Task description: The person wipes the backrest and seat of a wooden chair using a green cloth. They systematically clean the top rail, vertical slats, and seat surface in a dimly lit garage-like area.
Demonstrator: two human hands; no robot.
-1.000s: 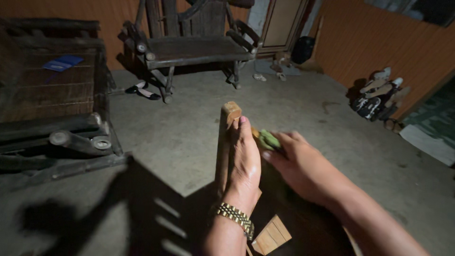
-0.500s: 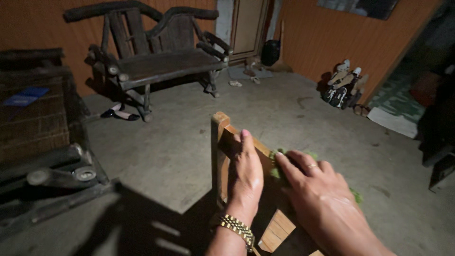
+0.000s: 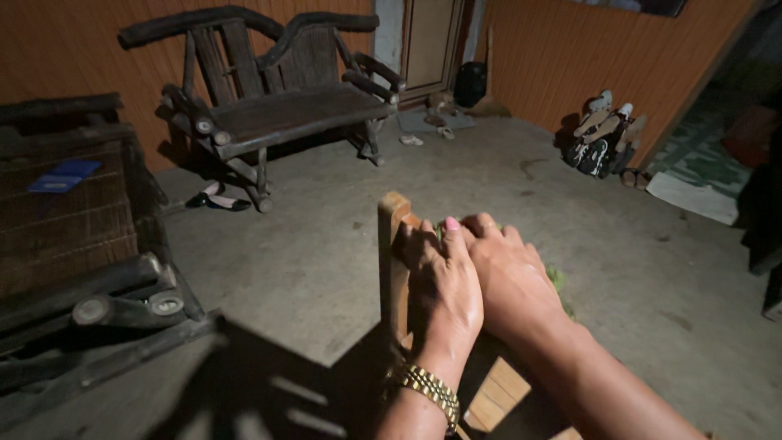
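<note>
Bare grey concrete floor [image 3: 309,244] spreads wide between orange plank walls, with open room on every side of the near wooden piece. At the near centre stands a light brown slatted wooden frame [image 3: 394,244], its upright post rising to a squared top edge. The left hand [image 3: 440,281], wearing a gold link watch [image 3: 428,389] at the wrist, lies flat along the post with its fingers [image 3: 450,232] stretched to the top edge, not curled around anything. The right hand [image 3: 509,277] presses just beside it, touching it, fingers bent over a green scrubbing cloth [image 3: 559,281] that peeks out at the right edge of the hand and lies on the frame. Far left of centre, a dark carved wooden bench [image 3: 277,106] stands against the wall, black slippers [image 3: 216,200] near its leg. At the left, a dark woven-top daybed [image 3: 65,212] carries a blue booklet [image 3: 63,175]. Far right, a heap of shoes [image 3: 603,134] leans at the wall.
</note>
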